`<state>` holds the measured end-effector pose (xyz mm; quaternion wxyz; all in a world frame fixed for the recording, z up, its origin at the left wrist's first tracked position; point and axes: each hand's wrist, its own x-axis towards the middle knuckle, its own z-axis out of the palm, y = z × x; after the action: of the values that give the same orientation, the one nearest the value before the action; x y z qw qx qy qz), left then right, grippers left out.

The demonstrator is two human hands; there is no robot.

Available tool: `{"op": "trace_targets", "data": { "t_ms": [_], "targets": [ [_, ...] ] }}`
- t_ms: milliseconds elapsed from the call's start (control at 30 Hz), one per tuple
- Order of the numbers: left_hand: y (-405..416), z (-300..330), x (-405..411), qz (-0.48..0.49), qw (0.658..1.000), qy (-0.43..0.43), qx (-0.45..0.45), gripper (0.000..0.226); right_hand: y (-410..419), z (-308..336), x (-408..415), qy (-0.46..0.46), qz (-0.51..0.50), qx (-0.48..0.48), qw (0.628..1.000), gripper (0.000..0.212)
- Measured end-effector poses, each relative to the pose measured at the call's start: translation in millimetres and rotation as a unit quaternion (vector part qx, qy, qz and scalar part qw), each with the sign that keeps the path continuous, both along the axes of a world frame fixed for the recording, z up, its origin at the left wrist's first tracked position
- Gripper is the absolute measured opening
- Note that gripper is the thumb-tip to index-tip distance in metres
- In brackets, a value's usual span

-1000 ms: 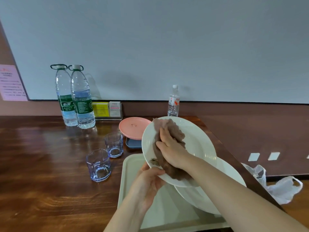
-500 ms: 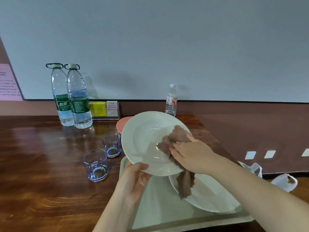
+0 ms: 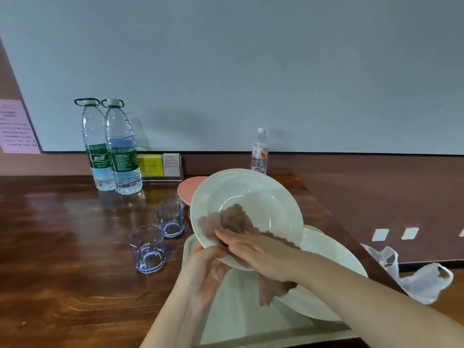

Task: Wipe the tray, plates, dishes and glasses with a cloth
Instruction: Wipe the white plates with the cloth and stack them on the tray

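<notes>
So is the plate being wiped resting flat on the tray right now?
No, the left hand holds the white plate tilted up above the tray, while the right hand presses the cloth on it.

We note a white ribbed plate (image 3: 247, 204) tilted up just above our left hand (image 3: 208, 272); a mauve cloth (image 3: 233, 222) lies on its lower face under our right hand (image 3: 261, 252), one end hanging below. Beneath both hands: pale tray (image 3: 226, 320), second white plate (image 3: 334, 257). Left of them stand two bluish glasses (image 3: 147, 247), upright.

Two bare forearms, no sleeves, left hand (image 3: 204, 270), right hand (image 3: 261, 254), no rings or watch
</notes>
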<state>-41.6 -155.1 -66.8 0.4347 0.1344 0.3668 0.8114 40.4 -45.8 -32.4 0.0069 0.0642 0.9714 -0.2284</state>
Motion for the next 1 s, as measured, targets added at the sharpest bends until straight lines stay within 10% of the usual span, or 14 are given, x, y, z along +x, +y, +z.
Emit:
{"op": "trace_targets", "data": {
  "t_ms": [267, 633, 867, 1000],
  "targets": [
    [-8.6, -2.8, -8.4, -0.001, 1.0, -0.015, -0.018, 0.043, 68.5, -12.4, 16.7, -0.005, -0.061, 0.379, 0.923, 0.078],
    [-10.0, 13.1, 2.9, -0.085, 0.994, 0.057, -0.037, 0.036, 19.6, 13.6, -46.7, 0.135, 0.021, 0.323, 0.937, 0.064],
    [-16.9, 10.3, 10.0, -0.115, 0.989, 0.081, -0.043, 0.048, 25.5, 28.3, -66.2, 0.353, 0.075, 0.404, 0.84, 0.037],
    [-20.2, 6.0, 11.0, -0.129, 0.988, 0.075, -0.044, 0.043, 29.9, 43.0, -65.5, 0.187, -0.008, 0.458, 0.869, 0.045]
  ]
}}
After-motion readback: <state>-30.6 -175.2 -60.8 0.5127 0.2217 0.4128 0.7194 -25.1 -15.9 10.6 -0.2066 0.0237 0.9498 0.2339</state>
